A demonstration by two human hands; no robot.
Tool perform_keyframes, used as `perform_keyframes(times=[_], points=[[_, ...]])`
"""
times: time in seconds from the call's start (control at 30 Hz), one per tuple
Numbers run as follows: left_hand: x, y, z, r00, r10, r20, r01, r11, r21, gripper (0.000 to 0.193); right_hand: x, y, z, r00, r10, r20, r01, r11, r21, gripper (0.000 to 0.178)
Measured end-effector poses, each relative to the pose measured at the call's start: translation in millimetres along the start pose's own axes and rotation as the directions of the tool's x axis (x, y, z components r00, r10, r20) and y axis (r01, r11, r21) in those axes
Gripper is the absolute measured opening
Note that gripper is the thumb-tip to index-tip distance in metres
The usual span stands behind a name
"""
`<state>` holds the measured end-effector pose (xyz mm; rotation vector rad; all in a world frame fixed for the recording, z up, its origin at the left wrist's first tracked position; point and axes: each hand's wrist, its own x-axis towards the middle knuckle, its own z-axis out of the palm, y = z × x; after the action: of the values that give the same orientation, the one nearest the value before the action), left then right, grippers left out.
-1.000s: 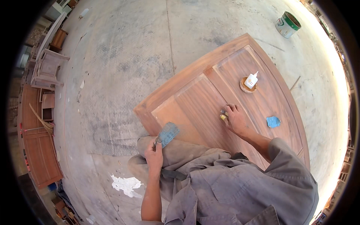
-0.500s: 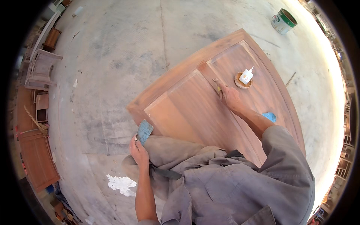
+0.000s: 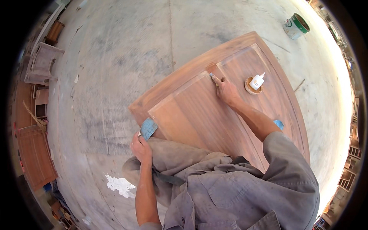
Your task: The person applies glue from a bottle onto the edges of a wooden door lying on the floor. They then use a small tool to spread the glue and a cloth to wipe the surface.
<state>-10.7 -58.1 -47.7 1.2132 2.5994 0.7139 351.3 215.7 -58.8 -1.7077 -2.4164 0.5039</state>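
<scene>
A brown wooden panel door (image 3: 184, 119) lies flat in front of me, its near part under my bent leg and clothing. My right hand (image 3: 227, 92) is closed on a small putty knife (image 3: 212, 75), its tip against the rail between two panels; the grip is mostly hidden by the fingers. At the door's left corner, my left hand (image 3: 141, 149) pinches a blue sheet of sandpaper (image 3: 149, 128). To the right of my right hand, a white squeeze bottle (image 3: 257, 81) lies on a round tub of brown paste (image 3: 251, 89). Another blue sandpaper piece (image 3: 279, 124) lies beside my right forearm.
A white bucket with a green rim (image 3: 296, 27) stands on the concrete floor (image 3: 122, 57) at the far right. Along the left are a wooden chair (image 3: 42, 63), a straw broom (image 3: 38, 122) and a brown panel (image 3: 37, 161). A white patch (image 3: 120, 185) marks the floor.
My right hand with the putty knife has moved left and slightly farther away along the door's rail. My left hand still holds the sandpaper. The whole view has shifted slightly.
</scene>
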Motion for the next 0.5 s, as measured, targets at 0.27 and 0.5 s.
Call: perform_keyframes(times=[0.27, 0.5], points=[[-1, 0, 0, 1.0, 0.014, -0.022, -0.014, 1.0, 0.018, 0.035, 3, -4, 5, 1.0, -0.013, -0.024, 0.014, 0.998, 0.058, 0.053], [2, 5, 1, 0.998, -0.056, 0.003, 0.056, 0.997, 0.05, 0.035, 0, -6, -7, 1.0, 0.015, -0.025, -0.012, 0.995, 0.096, 0.052]])
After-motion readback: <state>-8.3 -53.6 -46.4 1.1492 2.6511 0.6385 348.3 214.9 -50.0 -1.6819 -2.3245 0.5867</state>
